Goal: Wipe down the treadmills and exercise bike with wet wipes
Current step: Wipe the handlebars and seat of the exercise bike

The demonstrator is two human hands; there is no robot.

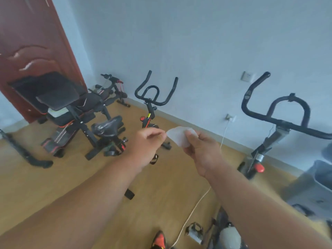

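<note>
Open air ahead of both hands (179,146), up to the bare wall (197,42). Clear wooden floor (161,177) below, crossed by a white cable (194,207) running to a wall socket (230,118). Blocked at centre-left by an exercise bike (150,105), with saddle (107,125) nearest. Further left, barred by a weight bench (68,105) against the red door (30,42). Obstructed on the right by a second bike's handlebars (280,112), standing close.

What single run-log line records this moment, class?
stage: wipe being readied | left hand: pinches wet wipe | right hand: grips wet wipe | exercise bike: beyond hands, untouched
</note>
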